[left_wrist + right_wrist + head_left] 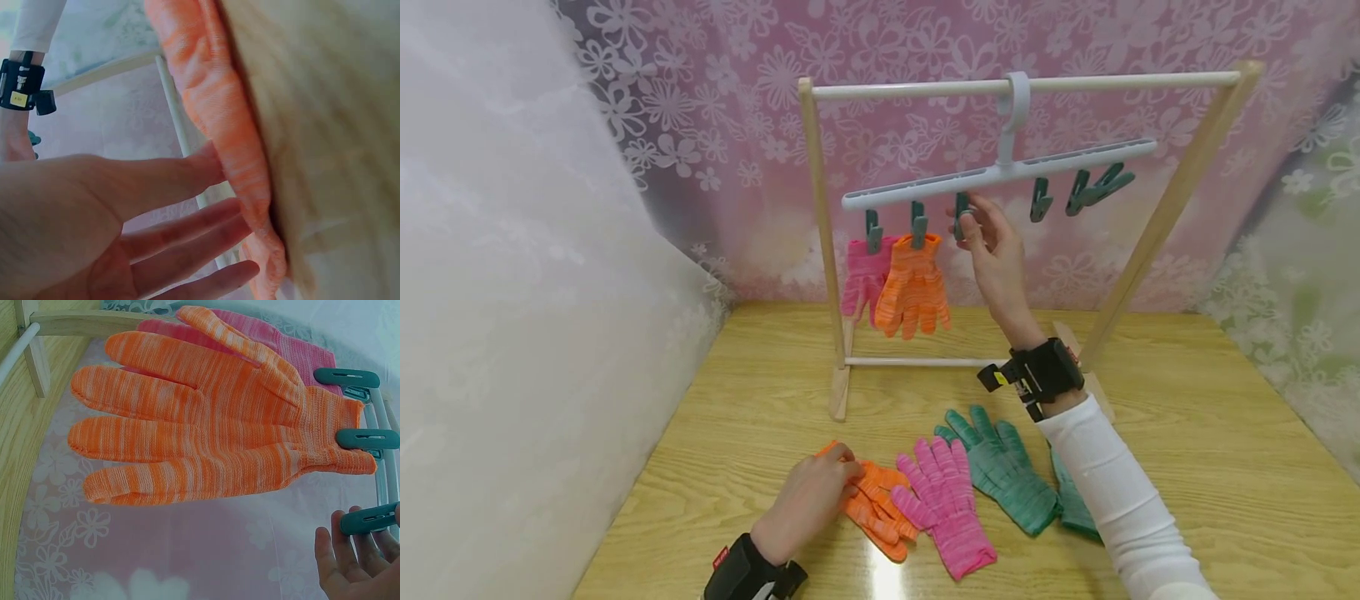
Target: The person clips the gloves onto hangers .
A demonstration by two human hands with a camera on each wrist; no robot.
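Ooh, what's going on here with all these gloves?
A person is working at a rack. Their right hand pinches the third clip from the left on a hanger; that clip holds no glove. Their left hand touches an orange glove on the table. A hanging pink glove and a hanging orange glove are clipped at the left. Also on the table are a loose pink glove and two green gloves, one partly hidden by the right sleeve.

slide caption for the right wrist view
A striped orange knit glove hangs from a green plastic clip; the right hand holds another clip.
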